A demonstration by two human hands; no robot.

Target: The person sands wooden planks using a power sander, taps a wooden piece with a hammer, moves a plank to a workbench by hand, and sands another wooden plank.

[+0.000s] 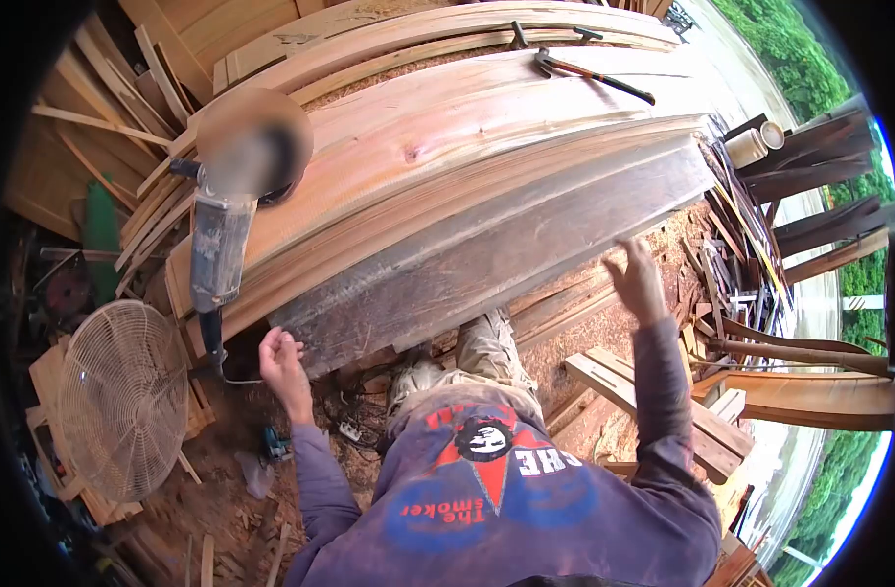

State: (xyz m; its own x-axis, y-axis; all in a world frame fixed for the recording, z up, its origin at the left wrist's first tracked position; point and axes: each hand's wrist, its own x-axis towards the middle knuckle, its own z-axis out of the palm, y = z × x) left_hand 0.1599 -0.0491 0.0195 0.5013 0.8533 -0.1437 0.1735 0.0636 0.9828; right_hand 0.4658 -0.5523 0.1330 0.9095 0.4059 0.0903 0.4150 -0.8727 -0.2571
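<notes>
A long dark weathered board lies in front of me along the near side of stacked pale planks. My left hand is just off the board's left end, fingers curled, and what it holds, if anything, is too small to tell. My right hand is raised near the board's right part, fingers apart and nothing in it. A grinder with a round disc, partly blurred, rests on the planks at the left. A hammer lies on the wide pale plank farther back.
A round caged fan stands at the lower left. Notched timber pieces lie to the right of my body. Scrap wood and pale containers are at the right. Sawdust and offcuts cover the floor; a cord runs beside the grinder.
</notes>
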